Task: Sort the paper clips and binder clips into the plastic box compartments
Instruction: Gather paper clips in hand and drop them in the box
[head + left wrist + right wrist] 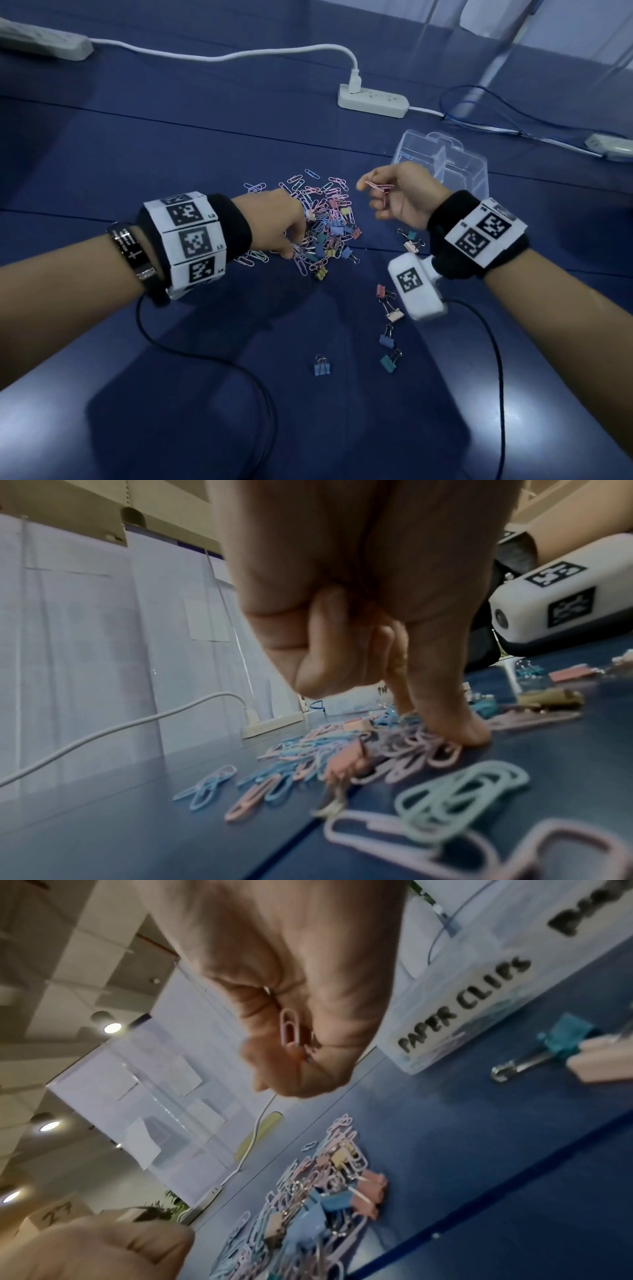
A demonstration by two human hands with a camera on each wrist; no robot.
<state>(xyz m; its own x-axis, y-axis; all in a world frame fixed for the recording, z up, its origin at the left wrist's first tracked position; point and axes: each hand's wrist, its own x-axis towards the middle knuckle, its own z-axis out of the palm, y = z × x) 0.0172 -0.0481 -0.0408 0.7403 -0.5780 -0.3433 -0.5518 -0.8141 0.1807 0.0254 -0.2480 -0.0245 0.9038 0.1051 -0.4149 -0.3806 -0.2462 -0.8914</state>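
Dark blue table [171, 144], seam lines running across it. Mid-table: mixed pile of pastel paper clips and binder clips [322, 226]. Loose binder clips trail from the pile toward the near edge: pink one [383, 291], blue one [322, 367], teal one [390, 360]. Clear plastic box [445, 161] sits right of the pile, toward the far edge; its side reads "PAPER CLIPS" in the right wrist view. White power strip [373, 101] beyond it, plug inserted; a second strip [44, 42] at the far left corner.
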